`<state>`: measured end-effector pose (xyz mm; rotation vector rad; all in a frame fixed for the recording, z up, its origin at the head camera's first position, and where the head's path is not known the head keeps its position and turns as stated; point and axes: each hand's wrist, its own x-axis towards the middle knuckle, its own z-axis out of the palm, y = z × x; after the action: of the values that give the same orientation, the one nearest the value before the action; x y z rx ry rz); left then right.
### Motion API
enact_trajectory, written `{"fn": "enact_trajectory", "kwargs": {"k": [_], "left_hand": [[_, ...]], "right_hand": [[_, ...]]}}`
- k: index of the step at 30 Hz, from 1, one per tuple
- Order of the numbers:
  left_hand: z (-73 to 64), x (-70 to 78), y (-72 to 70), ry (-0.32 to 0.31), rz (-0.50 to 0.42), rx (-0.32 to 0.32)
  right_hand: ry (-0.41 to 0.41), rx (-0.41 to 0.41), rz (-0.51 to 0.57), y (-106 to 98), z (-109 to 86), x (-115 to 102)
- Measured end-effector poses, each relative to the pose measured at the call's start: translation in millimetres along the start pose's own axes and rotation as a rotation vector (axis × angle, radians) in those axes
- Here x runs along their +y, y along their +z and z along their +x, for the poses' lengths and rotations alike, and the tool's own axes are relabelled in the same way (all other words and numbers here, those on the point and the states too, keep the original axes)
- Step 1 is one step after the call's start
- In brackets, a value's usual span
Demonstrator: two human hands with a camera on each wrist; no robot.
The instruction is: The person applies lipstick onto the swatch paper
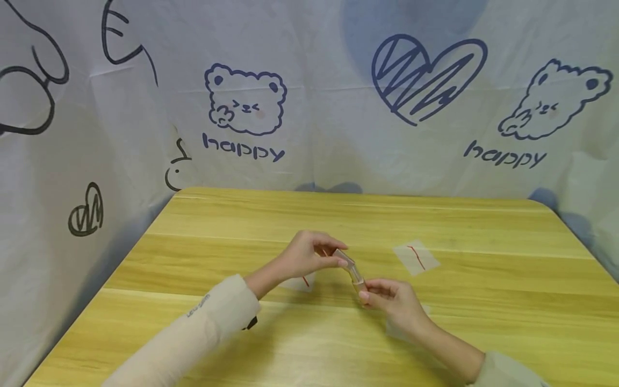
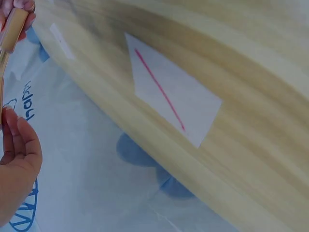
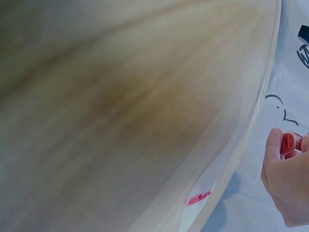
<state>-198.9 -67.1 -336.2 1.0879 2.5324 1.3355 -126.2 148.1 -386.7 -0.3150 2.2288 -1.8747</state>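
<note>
In the head view, both hands meet over the middle of the table at a slim lipstick (image 1: 358, 280). My left hand (image 1: 309, 257) pinches its upper end, a shiny pinkish piece, between thumb and fingers. The lower, gold-tan end is gripped by my right hand (image 1: 394, 302). A clear section lies between the two ends, and the parts stand at a slight angle; whether they are separated I cannot tell. The left wrist view shows the tan end (image 2: 15, 30) at its left edge. A round red label (image 3: 287, 143) on the lipstick's end faces the right wrist view.
White paper squares with red lines lie on the wooden table (image 1: 217, 215): one at right (image 1: 417, 258), another partly behind the left hand (image 1: 302, 282). A further pale piece is mostly covered by the right hand. White cloth with drawings (image 1: 314, 118) hangs round the table.
</note>
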Motion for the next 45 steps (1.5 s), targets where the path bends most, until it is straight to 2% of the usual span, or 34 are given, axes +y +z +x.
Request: {"fn": "enact_trajectory", "kwargs": {"k": [7, 11, 16, 23, 32, 36, 40, 45], "left_hand": [[7.3, 6.8, -3.8, -0.028, 0.006, -0.066], [10.0, 10.5, -2.7, -0.083, -0.021, -0.054], [12.8, 13.3, 0.3, -0.122, -0.070, -0.032], [15.3, 13.9, 5.7, -0.117, -0.097, -0.055], [15.4, 15.6, 13.1, -0.086, -0.061, -0.077], [15.8, 16.6, 14.3, -0.081, -0.067, -0.065], [15.3, 15.3, 17.8, -0.077, -0.101, -0.018], [13.9, 12.0, 24.1, -0.156, -0.190, 0.076]], "right_hand": [[0.012, 0.003, 0.004, -0.1, 0.1, -0.5], [0.018, 0.002, 0.001, -0.3, -0.1, -1.1], [0.039, 0.016, 0.023, 0.0, 1.3, -2.0], [0.047, 0.031, 0.041, 0.3, 2.6, -4.5], [0.066, 0.075, 0.014, 1.2, 2.2, -9.9], [0.064, 0.080, 0.017, 0.1, 1.5, -11.7], [0.059, 0.092, 0.031, -0.9, 2.2, -13.3], [0.071, 0.125, 0.035, -0.9, 5.3, -15.5]]}}
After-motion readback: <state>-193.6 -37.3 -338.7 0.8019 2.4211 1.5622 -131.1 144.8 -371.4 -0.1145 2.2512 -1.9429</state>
